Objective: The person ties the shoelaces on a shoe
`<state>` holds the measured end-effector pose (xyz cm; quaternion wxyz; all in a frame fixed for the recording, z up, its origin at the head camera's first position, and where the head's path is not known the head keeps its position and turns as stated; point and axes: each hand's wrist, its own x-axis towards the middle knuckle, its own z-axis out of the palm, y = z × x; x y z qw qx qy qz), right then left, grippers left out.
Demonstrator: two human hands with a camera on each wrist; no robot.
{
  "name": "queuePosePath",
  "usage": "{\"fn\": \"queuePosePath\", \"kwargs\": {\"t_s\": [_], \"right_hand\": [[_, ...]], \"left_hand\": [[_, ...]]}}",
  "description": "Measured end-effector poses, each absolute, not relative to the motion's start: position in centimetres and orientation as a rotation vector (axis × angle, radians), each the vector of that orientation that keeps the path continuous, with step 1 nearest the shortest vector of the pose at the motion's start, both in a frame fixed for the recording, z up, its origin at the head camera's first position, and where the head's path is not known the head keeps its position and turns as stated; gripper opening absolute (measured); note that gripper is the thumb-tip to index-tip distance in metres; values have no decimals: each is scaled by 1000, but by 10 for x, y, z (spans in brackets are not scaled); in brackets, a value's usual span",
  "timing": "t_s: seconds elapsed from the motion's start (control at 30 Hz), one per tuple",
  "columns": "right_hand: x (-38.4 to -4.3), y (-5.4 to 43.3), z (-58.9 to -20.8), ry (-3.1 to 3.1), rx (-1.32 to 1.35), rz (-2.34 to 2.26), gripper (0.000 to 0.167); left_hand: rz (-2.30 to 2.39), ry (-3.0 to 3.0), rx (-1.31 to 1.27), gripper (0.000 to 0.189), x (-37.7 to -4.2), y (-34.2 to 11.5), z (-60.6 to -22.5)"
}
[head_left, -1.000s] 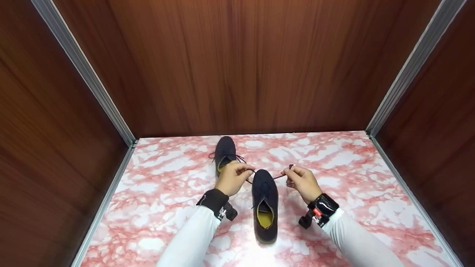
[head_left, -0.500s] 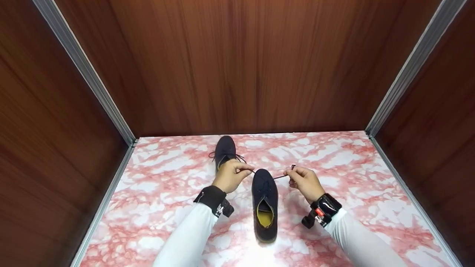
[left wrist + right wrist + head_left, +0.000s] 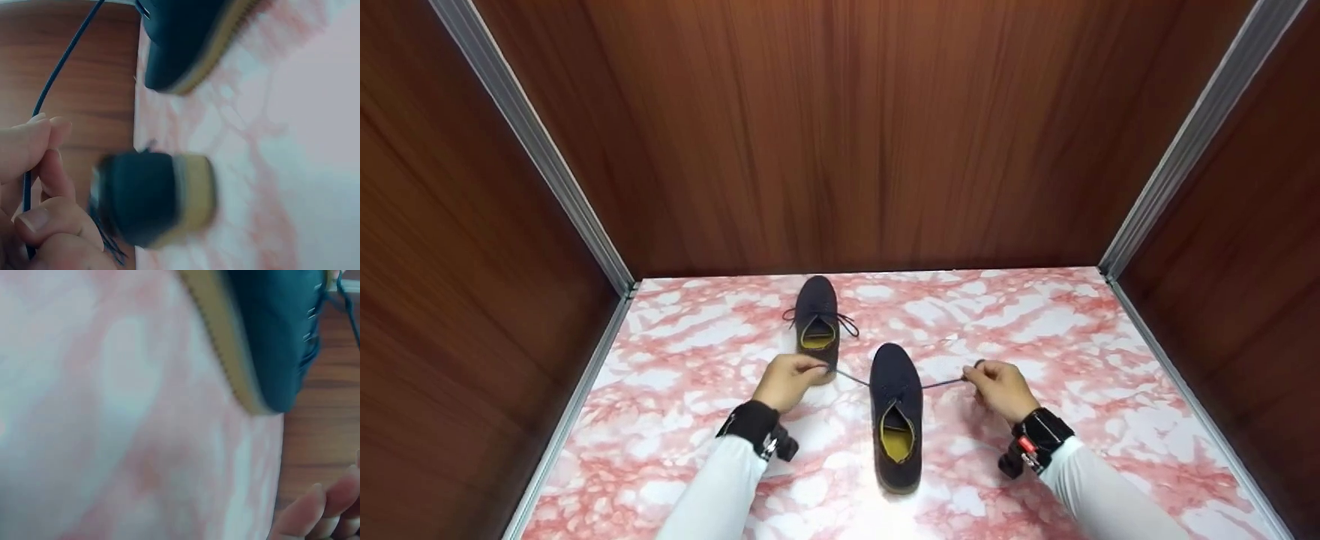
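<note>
Nearer shoe (image 3: 895,405) between left hand (image 3: 787,382) and right hand (image 3: 1001,390), touching neither. Left: fingers curled, gripping lace (image 3: 853,377). Right: fingertips closed, pinching lace's opposite length (both lengths near straight).

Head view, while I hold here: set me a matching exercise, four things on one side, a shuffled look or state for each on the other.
Things
1. Near shoe
2. Far shoe
3. Right hand
4. Tabletop

Looks and states
A. Marbled red and white
B. Has its lace stretched out to both sides
C. Has lace loops at its sides
D. Pinching

Pairs: 1-B, 2-C, 3-D, 4-A
</note>
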<state>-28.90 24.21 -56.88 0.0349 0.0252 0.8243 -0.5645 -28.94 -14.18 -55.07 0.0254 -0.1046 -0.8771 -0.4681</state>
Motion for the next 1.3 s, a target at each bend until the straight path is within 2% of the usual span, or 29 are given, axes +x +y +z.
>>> {"fn": "queuePosePath", "kwargs": {"t_s": [0.17, 0.5, 0.8, 1.3], "right_hand": [[-287, 253, -580, 2606, 21, -1551, 40], [-285, 256, -597, 2740, -55, -1322, 37], [-286, 252, -604, 2739, -90, -1257, 37], [-288, 257, -596, 2627, -240, -1188, 37]], "left_hand": [[-1444, -2736, -220, 16, -284, -160, -568], [-1459, -2855, -78, 17, -284, -176, -586], [-1251, -2975, -151, 16, -280, -179, -611], [-1213, -3070, -58, 23, -282, -174, -611]]}}
